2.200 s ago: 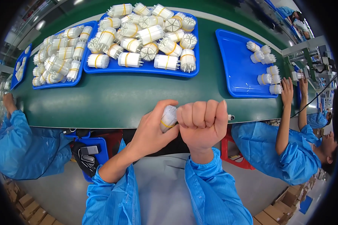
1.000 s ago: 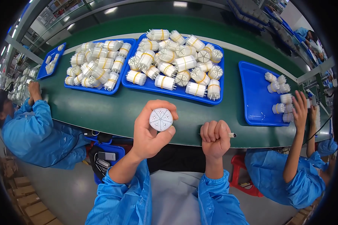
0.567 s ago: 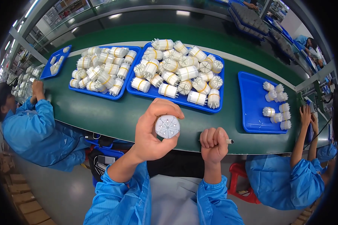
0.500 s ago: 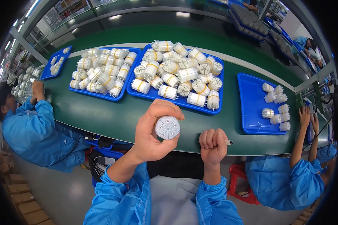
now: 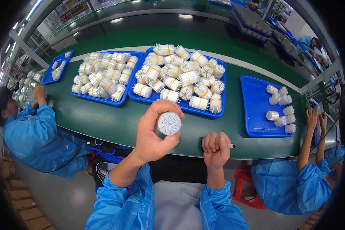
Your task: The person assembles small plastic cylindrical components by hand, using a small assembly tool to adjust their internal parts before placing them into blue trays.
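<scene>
My left hand [image 5: 151, 132] is closed around a white plastic cylinder [image 5: 169, 124]. The cylinder's round end faces up at me, split into wedge-shaped segments with small marks in them. To the right, my right hand [image 5: 216, 148] makes a fist around a slim pen-like stick [image 5: 231, 146]; its pale shaft and dark end poke out beside the thumb, and the rest is hidden by the fingers. Beyond my left hand stands a blue tray [image 5: 132, 96] heaped with similar white cylinders, many with a yellow band and prongs at the end.
Left of that tray lies another full blue tray [image 5: 99, 100], with a small blue tray [image 5: 50, 79] farther left. A blue tray [image 5: 258, 115] on the right holds several white cylinders. Co-workers in blue sit on both sides. A red stool [image 5: 241, 188] stands below the green table [image 5: 103, 124].
My left hand and the cylinder have shifted slightly up and left in view. My right hand stays nearly where it was, still gripping the stick.
</scene>
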Motion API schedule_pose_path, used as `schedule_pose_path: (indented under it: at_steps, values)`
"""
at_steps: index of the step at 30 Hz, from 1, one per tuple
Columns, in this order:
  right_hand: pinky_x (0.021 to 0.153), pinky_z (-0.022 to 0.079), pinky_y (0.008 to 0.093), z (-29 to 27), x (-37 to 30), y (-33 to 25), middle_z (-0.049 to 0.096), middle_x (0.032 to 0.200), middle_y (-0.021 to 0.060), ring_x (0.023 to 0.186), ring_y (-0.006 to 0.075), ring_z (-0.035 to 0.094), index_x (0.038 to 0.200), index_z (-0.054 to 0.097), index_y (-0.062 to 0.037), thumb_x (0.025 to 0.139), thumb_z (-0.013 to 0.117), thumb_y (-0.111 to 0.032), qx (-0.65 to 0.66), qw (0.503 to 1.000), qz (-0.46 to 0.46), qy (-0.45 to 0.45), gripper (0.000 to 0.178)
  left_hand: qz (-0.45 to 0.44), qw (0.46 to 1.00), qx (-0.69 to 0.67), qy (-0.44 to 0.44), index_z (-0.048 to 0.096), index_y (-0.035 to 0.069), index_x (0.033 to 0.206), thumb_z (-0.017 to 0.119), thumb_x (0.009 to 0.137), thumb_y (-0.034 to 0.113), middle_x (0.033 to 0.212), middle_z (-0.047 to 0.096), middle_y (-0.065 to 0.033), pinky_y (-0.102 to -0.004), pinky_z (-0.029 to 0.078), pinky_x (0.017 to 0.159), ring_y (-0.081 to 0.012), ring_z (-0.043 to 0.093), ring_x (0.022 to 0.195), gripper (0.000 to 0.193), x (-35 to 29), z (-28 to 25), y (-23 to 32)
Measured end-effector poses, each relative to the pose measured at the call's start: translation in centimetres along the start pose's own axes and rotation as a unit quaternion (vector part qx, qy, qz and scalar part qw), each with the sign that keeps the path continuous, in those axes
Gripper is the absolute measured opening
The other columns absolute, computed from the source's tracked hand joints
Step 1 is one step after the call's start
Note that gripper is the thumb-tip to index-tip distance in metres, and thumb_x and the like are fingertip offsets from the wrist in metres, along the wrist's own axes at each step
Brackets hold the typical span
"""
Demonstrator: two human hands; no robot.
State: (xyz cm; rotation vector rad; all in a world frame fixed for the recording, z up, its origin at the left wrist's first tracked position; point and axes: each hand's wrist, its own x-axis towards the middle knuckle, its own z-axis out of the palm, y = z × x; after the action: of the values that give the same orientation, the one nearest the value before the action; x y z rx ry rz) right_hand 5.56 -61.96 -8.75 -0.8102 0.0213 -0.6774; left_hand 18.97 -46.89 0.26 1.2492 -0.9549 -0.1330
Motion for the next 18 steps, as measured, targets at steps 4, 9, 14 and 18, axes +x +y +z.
schedule_pose_path:
  at_steps: [4,9,14,18]
  values:
    - [0.046,0.025,0.0256,-0.1,0.0,0.1,0.032,0.054,0.0002,0.049,0.0103,0.029,0.066,0.033,-0.0117,0.103,0.042,-0.024,-0.015,1.0,-0.001,-0.008,0.04,-0.023,1.0,0.011,0.011,0.051,0.001,0.107,0.058,0.067,-0.009,0.101,0.059,-0.014,-0.0313,0.044,0.086,-0.0181,0.056,0.093,0.042,0.1,0.0,0.0]
    - [0.045,0.025,0.0258,0.1,0.1,0.0,0.032,0.055,0.0004,0.049,0.0104,0.029,0.066,0.033,-0.0117,0.102,0.042,-0.024,-0.015,1.0,-0.004,-0.009,0.04,-0.017,1.0,0.006,0.007,0.055,0.002,0.11,0.061,0.07,-0.006,0.106,0.057,-0.0096,-0.0289,0.044,0.087,-0.0161,0.056,0.097,0.042,0.5,-0.7,-0.5]
    - [0.045,0.025,0.0261,-0.2,0.0,0.1,0.033,0.055,0.0006,0.049,0.0104,0.029,0.065,0.033,-0.0115,0.102,0.042,-0.023,-0.015,1.0,0.002,-0.001,0.04,-0.124,0.983,0.13,0.049,0.058,0.0,0.12,0.067,0.078,0.004,0.113,0.059,-0.0102,-0.0309,0.045,0.095,-0.0193,0.059,0.105,0.044,3.9,-3.7,-1.8]
    - [0.046,0.025,0.0262,-0.2,0.2,0.1,0.032,0.054,0.0002,0.05,0.0101,0.029,0.065,0.033,-0.0114,0.103,0.043,-0.022,-0.017,1.0,-0.003,-0.011,0.04,-0.082,0.963,0.249,0.059,0.058,-0.001,0.117,0.071,0.079,0.01,0.111,0.062,-0.0124,-0.0339,0.048,0.092,-0.0221,0.062,0.104,0.041,9.1,-6.4,-4.0]
